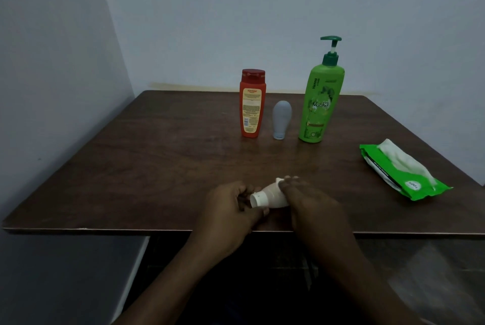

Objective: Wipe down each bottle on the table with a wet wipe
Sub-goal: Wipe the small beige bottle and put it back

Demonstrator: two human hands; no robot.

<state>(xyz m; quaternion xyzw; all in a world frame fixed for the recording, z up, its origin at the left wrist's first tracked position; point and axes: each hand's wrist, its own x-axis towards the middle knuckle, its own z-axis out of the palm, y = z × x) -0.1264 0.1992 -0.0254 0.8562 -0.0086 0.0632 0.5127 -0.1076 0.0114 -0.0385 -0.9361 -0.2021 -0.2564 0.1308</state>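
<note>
We've the small white bottle at 6 o'clock: left hand pinches its cap end, right hand curls round the body. Prob. light, stiff plastic, slippery when wet; hold by cap.

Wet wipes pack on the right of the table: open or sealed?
Open: a white wipe sticks out through the top of the green pack and lies crumpled along it.

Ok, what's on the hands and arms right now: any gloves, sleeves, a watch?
Nothing is worn that this dim view shows. The left hand and right hand have no gloves, and no ring shows. The left forearm and right forearm are uncovered down to the bottom edge of the picture, with no sleeve, watch or band visible.
</note>
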